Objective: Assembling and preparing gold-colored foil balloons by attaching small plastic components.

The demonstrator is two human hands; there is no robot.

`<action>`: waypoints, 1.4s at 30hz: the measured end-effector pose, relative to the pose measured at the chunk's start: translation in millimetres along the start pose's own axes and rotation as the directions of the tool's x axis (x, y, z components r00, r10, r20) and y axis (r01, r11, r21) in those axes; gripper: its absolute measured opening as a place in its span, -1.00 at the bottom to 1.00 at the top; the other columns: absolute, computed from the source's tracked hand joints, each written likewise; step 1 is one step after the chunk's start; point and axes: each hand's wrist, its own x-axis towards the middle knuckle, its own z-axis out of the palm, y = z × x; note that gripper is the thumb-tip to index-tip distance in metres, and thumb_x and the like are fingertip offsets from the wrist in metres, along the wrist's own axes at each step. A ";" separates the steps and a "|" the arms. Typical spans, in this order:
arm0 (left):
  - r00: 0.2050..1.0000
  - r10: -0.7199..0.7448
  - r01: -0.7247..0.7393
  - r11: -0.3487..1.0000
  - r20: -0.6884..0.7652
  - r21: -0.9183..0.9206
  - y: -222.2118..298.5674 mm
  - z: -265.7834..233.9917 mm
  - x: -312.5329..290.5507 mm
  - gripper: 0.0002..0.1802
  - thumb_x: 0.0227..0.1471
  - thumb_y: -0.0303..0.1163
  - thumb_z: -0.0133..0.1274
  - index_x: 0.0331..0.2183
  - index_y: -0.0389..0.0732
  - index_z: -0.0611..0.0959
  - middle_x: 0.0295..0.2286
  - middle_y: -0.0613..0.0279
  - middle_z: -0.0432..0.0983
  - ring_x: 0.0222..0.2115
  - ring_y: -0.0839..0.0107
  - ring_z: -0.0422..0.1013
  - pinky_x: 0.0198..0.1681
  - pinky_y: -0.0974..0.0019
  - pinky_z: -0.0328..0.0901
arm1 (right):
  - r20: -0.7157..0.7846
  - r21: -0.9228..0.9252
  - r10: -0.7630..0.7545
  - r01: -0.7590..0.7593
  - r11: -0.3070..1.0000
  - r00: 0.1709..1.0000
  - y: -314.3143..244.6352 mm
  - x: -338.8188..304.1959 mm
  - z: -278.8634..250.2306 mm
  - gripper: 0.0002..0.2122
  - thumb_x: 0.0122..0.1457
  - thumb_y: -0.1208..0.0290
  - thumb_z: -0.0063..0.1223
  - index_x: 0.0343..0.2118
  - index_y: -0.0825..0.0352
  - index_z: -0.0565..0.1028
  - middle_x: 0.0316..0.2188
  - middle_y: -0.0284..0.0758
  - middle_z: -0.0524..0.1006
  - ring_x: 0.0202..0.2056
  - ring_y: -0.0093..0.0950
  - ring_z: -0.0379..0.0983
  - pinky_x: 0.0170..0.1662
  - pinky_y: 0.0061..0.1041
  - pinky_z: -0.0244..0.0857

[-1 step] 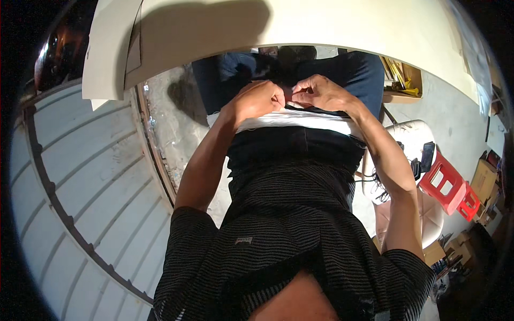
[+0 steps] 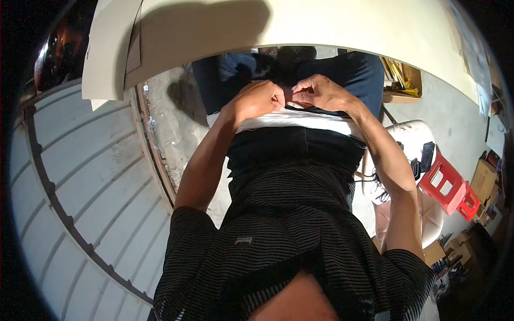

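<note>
Both my hands are over my lap, close together below the table edge. The fingers of my left hand [image 2: 258, 100] are curled in and pressed together. My right hand [image 2: 324, 95] faces it, thumb and forefinger pinched. Whatever sits between the fingertips is too small and hidden to make out. Just under the hands, a white strip with fine lengthwise lines [image 2: 300, 123] stretches across my lap; whether it is cloth or strands I cannot tell. A dark strip [image 2: 316, 111] shows along its far edge, partly covered by my fingers.
A cream-coloured tabletop [image 2: 332, 27] curves above my knees. To my right are a pale padded seat [image 2: 412, 134] with a black device and cables [image 2: 425, 158], a red plastic stool [image 2: 444, 182] and an open box of yellow items [image 2: 404, 80]. Ribbed white panelling [image 2: 91, 176] lies left.
</note>
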 end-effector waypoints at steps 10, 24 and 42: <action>1.000 0.020 -0.020 0.990 -0.002 -0.143 -15.8 -0.6 3.1 -0.79 -0.03 -0.40 0.08 -0.35 -0.32 0.67 -0.42 -0.01 0.63 -0.34 0.28 0.56 -0.21 0.25 0.40 | -0.004 0.108 -0.042 0.042 0.993 0.999 -6.8 -8.1 -0.5 -0.79 0.20 0.35 0.15 -0.18 0.35 0.63 -0.29 -0.24 0.67 -0.27 -0.47 0.57 -0.16 -0.42 0.41; 0.998 0.068 -0.065 0.947 0.001 -0.316 21.3 -21.8 -7.4 -0.81 0.14 -0.36 0.08 -0.31 -0.28 0.65 -0.48 0.27 0.61 -0.49 0.56 0.41 -0.40 0.40 0.33 | -0.019 0.107 -0.015 0.017 0.994 1.000 -29.3 -14.6 -11.8 -0.88 0.20 0.47 0.17 -0.30 0.41 0.63 -0.46 -0.39 0.61 -0.39 -0.65 0.46 -0.25 -0.58 0.38; 0.985 0.171 -0.159 0.843 -0.024 -0.514 61.3 -43.4 -30.3 -0.87 0.24 -0.44 -0.04 -0.26 -0.31 0.53 -0.54 0.27 0.47 -0.59 0.60 0.34 -0.55 0.48 0.26 | -0.092 0.441 -0.152 0.177 0.880 0.984 -43.7 -38.5 -26.3 -0.87 0.30 0.49 0.02 -0.18 0.40 0.54 -0.26 -0.38 0.59 -0.17 -0.61 0.49 -0.02 -0.59 0.37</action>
